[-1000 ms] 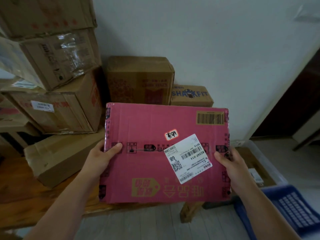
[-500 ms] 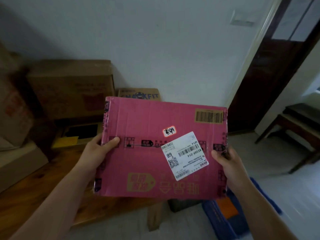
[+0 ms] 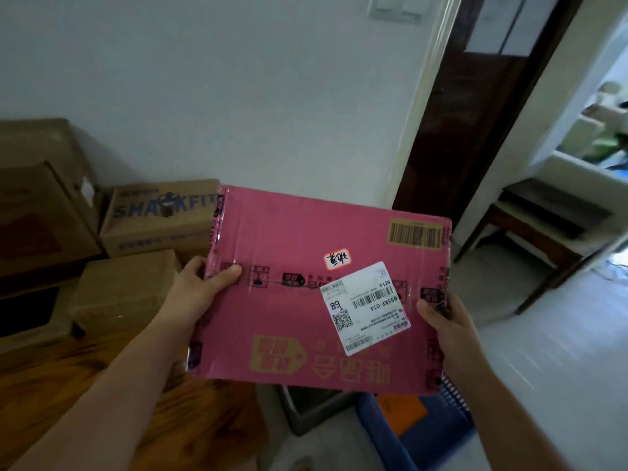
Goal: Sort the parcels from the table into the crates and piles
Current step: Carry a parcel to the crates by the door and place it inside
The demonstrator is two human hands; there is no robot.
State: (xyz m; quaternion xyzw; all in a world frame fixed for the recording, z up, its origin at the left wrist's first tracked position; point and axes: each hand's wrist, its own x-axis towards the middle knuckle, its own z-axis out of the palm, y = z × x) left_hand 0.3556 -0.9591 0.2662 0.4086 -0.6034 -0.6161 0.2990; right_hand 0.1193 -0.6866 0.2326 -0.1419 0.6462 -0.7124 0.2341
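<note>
A flat pink parcel (image 3: 295,253) with a white shipping label and a barcode sticker is held up in front of me, past the table's right end. My left hand (image 3: 200,287) grips its left edge, thumb on top. My right hand (image 3: 448,321) grips its right edge, thumb on the face. Below the parcel, on the floor, stands a blue crate (image 3: 421,443) with an orange item inside, and beside it a grey bin (image 3: 299,416). Both are partly hidden by the parcel.
Brown cardboard boxes, one printed SHARKFIT (image 3: 159,219), sit on the wooden table (image 3: 210,423) at the left against the white wall. A dark door frame (image 3: 475,113) and a dark wooden stool (image 3: 540,232) stand to the right, on a pale floor.
My view and the parcel have swung to the right, away from the box stack. The doorway, stool and blue crate have come further into view. Both hands keep the same grip.
</note>
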